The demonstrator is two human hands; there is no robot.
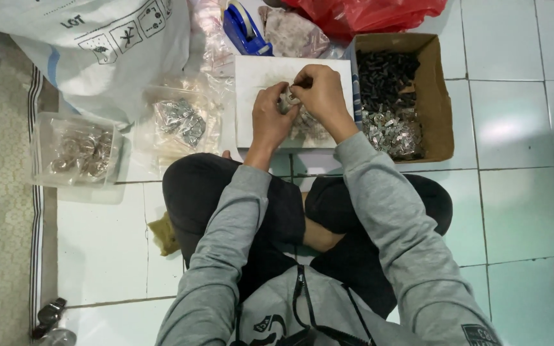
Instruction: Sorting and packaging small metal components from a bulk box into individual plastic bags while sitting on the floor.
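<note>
Head view. Person sits cross-legged on a tiled floor, grey sleeves reaching forward. Left hand (269,118) and right hand (318,96) meet over a white board (261,77) lying on the floor in front of the knees. Fingers of both hands are pinched on a small silvery part (286,99), held just above the board; its exact shape is too small to tell. A loose heap of similar silvery pieces (306,128) lies on the board under the hands.

Cardboard box (434,96) right of the board: dark parts at the far end, shiny ones nearer. Clear bags of metal pieces (181,122) and a clear plastic tub (78,150) to the left. Blue tape dispenser (245,29) beyond the board.

Judgement: a fitting or assembly step on one piece is in hand. Next move likely needs a steady two-handed pinch and fine fingertip alignment.
</note>
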